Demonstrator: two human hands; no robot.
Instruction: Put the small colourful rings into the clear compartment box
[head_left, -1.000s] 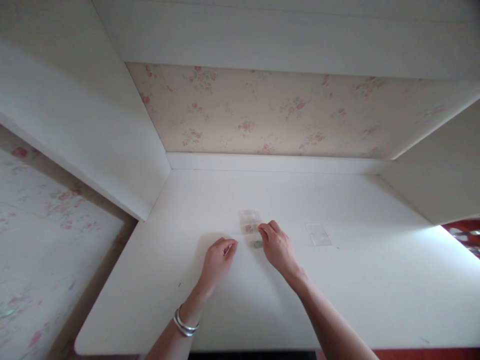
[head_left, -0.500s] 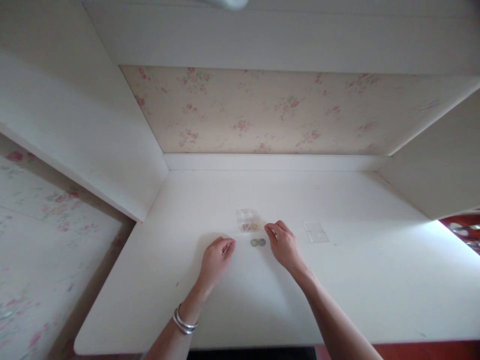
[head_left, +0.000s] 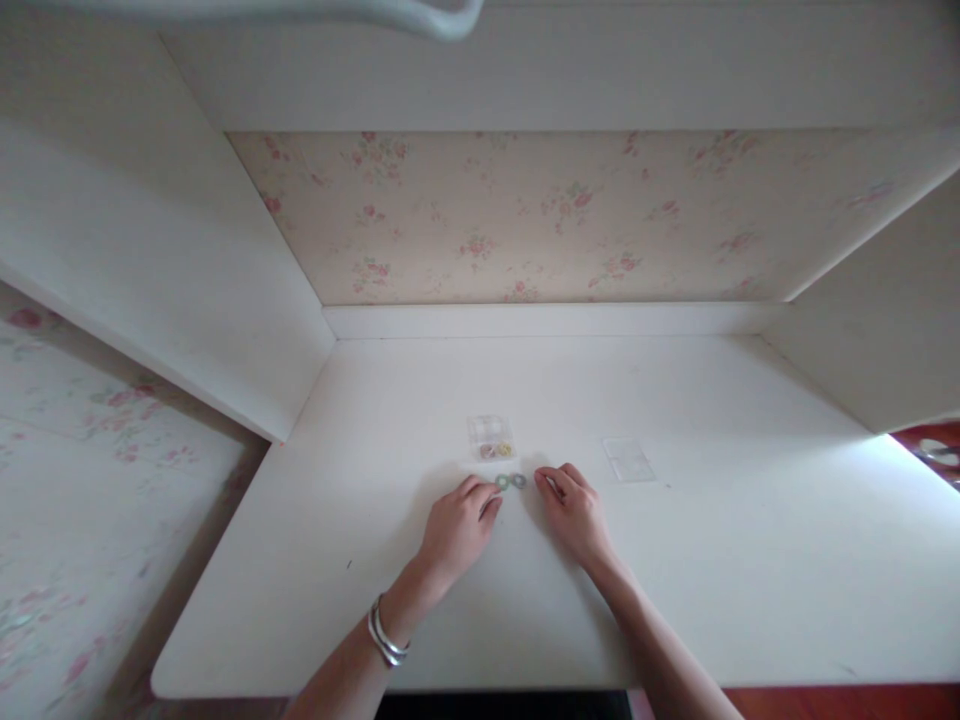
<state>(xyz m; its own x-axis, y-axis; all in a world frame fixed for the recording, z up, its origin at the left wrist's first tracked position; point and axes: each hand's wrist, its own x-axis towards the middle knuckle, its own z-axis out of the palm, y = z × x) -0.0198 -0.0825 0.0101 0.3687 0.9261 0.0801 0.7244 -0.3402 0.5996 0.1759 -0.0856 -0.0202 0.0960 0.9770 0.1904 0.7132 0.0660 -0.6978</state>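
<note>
Ring [head_left: 504, 488], pale green, round, lies between the front and back edges of the white tabletop [head_left: 675, 580]; probably light, stiff, best rim-pinched. The left hand [head_left: 460, 518] meets it, grip unclear; the right hand [head_left: 576, 512], fingers parted beside a round grey ring [head_left: 519, 488], looks unladen.

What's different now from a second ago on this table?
Your left hand moved right and forward, reaching the green ring; whether it grips is unclear. Your right hand drew away from the clear box and back toward you, beside the grey ring. The box and clear flat piece stayed put.
</note>
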